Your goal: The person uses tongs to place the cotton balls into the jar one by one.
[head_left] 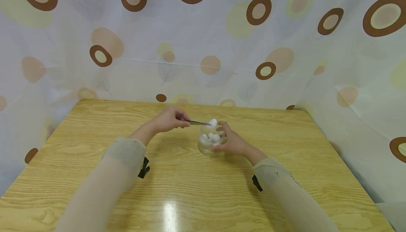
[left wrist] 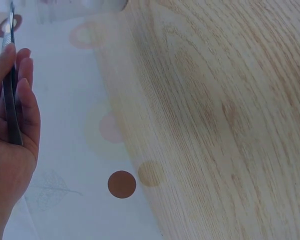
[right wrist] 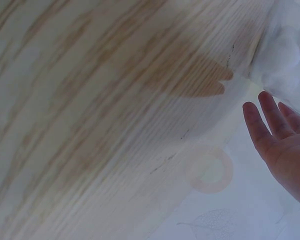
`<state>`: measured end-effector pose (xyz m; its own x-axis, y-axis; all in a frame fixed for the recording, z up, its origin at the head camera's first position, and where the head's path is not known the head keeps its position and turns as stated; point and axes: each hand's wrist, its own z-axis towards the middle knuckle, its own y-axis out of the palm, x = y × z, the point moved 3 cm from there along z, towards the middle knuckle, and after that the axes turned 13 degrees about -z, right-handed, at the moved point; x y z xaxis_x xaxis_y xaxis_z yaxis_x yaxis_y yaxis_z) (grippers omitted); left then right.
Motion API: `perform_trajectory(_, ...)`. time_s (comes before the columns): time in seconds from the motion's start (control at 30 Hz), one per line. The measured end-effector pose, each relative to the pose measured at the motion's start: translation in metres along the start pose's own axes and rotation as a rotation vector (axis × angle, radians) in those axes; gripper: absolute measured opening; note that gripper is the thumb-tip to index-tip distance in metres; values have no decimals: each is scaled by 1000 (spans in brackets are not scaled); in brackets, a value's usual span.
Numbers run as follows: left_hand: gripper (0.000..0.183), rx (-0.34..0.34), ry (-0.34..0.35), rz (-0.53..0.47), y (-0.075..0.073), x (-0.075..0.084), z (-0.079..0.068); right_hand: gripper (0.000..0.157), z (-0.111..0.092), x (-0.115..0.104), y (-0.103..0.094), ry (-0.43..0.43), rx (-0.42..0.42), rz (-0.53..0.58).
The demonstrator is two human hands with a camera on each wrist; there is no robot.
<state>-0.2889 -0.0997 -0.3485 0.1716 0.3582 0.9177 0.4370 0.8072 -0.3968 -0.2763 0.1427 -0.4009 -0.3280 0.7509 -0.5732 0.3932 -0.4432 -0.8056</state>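
My left hand grips a pair of metal tweezers, which points to the right. The tweezers' tips meet a white cotton ball at the mouth of a clear glass jar. Several more white cotton balls lie inside that jar. On the jar's right side, my right hand holds it, with the thumb in front and fingers behind. In the left wrist view, the dark tweezers lie along the left palm. The right wrist view shows part of the jar at its upper right edge.
The jar is over a wood-grain table. Behind the table and along its sides hangs a pale curtain printed with brown, peach and yellow round shapes. A bright reflection lies on the table's near part.
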Motion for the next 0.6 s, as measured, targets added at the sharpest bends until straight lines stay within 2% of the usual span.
perform_trajectory(0.27,18,0,-3,-21,2,-2,2,99,0,-1,0,2,0,3)
perform_trajectory(0.6,17,-7,1,1,3,-3,3,97,2,1,1,3,5,8)
